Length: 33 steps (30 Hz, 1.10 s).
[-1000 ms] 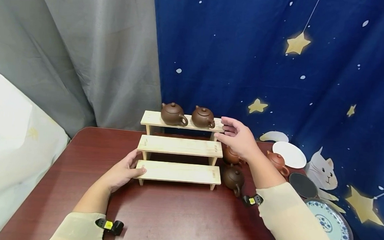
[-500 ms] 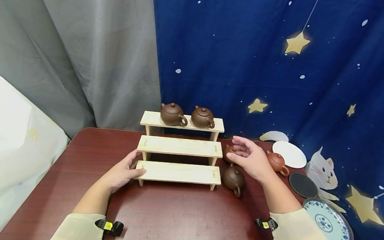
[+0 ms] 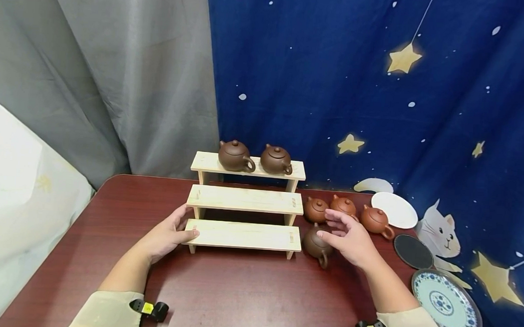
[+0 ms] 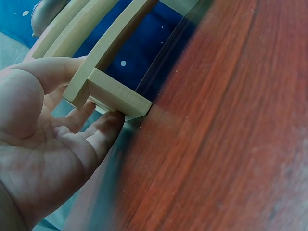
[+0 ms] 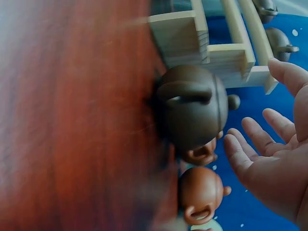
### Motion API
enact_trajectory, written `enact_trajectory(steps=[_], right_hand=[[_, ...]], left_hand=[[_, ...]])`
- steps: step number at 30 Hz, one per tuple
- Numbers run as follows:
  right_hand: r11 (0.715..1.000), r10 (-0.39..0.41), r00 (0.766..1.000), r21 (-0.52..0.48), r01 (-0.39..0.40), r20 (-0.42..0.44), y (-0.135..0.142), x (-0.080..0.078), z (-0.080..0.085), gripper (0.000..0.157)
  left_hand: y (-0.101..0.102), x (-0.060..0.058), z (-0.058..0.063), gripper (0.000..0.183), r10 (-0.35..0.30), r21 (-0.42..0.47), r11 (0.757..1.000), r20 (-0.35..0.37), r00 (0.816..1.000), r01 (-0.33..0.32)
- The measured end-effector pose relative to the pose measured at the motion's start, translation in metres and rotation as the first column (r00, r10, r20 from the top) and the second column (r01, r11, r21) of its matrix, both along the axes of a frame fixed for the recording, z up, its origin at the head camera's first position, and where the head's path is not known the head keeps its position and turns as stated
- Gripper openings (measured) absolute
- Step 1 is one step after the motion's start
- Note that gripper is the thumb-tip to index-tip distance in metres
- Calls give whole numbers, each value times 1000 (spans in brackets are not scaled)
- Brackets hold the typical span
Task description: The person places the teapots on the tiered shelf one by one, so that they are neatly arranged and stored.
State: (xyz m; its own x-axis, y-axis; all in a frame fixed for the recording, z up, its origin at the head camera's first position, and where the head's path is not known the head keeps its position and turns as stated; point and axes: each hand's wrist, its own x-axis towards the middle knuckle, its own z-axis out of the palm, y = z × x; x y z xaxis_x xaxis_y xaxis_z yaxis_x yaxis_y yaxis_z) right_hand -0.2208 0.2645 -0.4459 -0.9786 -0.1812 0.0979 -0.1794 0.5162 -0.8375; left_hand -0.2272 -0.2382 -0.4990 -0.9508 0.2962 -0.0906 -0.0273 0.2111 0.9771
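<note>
A three-step wooden display stand rests on the table. My left hand holds its left end, the thumb on the lowest step and the other fingers round the side, as the left wrist view confirms. Two dark brown teapots, one at left and one at right, stand on the top step. Beside the stand's right end is a third dark brown teapot. Over its right side hovers my right hand, fingers spread and holding nothing; in the right wrist view the hand is apart from that teapot.
Behind the dark teapot stand three reddish-brown teapots: left, middle and right. A white plate, a black round plate and a blue-patterned plate line the right edge. Curtains hang behind the table.
My right hand has come away from the top step's right end, down and rightward to the dark teapot, uncovering the reddish-brown teapots. The left hand stays on the stand.
</note>
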Motion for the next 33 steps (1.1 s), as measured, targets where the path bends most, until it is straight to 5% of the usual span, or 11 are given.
enact_trajectory(steps=[15, 25, 33], right_hand=[[993, 8, 997, 114, -17, 78, 8, 2, -27, 71], [997, 42, 985, 53, -51, 169, 2, 4, -28, 77], [992, 18, 989, 124, -37, 150, 2, 1, -32, 75]], left_hand=[[0, 0, 1, 98, 7, -10, 1000, -3, 1000, -7], [0, 0, 0, 96, 2, 15, 1000, 4, 1000, -2], [0, -1, -1, 96, -2, 9, 1000, -3, 1000, 2]])
